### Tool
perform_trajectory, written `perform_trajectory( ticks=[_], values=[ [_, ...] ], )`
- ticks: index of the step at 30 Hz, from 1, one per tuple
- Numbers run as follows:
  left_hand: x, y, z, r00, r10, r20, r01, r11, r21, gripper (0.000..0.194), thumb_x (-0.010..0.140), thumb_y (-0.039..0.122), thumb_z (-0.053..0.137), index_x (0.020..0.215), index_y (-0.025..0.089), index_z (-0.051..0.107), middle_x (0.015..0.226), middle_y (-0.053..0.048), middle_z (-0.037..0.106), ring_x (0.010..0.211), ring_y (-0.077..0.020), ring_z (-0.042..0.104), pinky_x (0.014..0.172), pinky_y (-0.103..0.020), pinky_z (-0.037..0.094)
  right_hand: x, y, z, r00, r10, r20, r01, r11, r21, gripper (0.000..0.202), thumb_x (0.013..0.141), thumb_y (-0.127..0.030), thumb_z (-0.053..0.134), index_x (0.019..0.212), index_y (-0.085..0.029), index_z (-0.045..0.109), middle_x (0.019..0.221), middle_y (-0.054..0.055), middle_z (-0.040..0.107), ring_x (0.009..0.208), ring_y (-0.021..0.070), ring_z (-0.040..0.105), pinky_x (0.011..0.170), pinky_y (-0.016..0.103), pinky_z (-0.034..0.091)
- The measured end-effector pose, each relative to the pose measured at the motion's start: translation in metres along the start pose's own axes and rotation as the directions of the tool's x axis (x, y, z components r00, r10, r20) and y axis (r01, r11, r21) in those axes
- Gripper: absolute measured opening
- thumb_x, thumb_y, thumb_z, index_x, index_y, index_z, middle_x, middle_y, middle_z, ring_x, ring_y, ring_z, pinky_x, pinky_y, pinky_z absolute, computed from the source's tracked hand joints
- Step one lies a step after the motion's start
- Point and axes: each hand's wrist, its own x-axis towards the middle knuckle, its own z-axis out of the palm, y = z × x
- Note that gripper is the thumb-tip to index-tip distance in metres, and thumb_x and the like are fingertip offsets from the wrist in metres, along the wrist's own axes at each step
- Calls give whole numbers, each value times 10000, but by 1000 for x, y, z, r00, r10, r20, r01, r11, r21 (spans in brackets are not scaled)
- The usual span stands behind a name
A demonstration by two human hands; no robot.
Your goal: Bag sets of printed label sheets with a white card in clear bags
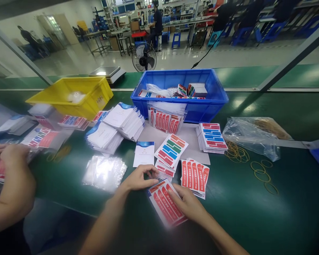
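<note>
My left hand [138, 178] and my right hand [189, 204] both hold a small stack of red label sheets [167, 203] low over the green table. The left fingers pinch its far corner, the right fingers lie flat on its right side. Just beyond lie a red sticker sheet pile [194, 174], a multicoloured sticker sheet [171, 149] and a white and blue card [144, 153]. A pile of clear plastic bags [104, 171] lies left of my left hand.
A blue bin [215, 95] with sticker packs and a yellow bin [95, 95] stand at the back. Stacks of white booklets [123, 120], a striped sheet stack [212, 137], loose rubber bands [260, 171] and their bag [251, 136] surround them. A co-worker's hands [14, 177] work at left.
</note>
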Motion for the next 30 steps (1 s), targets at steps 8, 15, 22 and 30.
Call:
perform_trajectory(
  ticks=[8, 15, 22, 30],
  values=[
    [0, 4, 11, 1000, -1, 29, -1, 997, 72, 246, 860, 329, 546, 757, 112, 598, 727, -26, 608, 650, -107, 527, 610, -201, 402, 3, 0, -4, 996, 40, -83, -23, 980, 199, 213, 915, -395, 469, 1012, -216, 531, 971, 40, 634, 866, 186, 615, 761, 304, 483],
    [-2, 8, 21, 985, 104, 139, -122, 984, 132, 216, 875, 288, 532, 793, 107, 619, 710, -29, 605, 635, -95, 514, 615, -196, 388, 1, 1, -4, 987, 12, -160, 29, 968, 249, 196, 922, -368, 463, 927, -200, 563, 883, 35, 620, 818, 170, 610, 730, 288, 473],
    [-2, 8, 25, 975, 147, 170, -166, 980, 107, 194, 868, 253, 528, 779, 104, 616, 703, -29, 592, 627, -90, 504, 603, -193, 376, 1, 5, -4, 988, -52, -145, 78, 980, 180, 205, 915, -344, 474, 824, -188, 571, 773, 18, 598, 712, 152, 578, 647, 257, 433],
    [-2, 6, 27, 972, 125, 199, -139, 988, 62, 233, 861, 308, 539, 798, 103, 632, 730, -43, 612, 644, -105, 520, 612, -200, 391, 0, 4, -5, 988, -62, -140, 79, 990, 121, 241, 913, -360, 465, 792, -183, 575, 744, 18, 594, 691, 155, 558, 630, 259, 414]
  ],
)
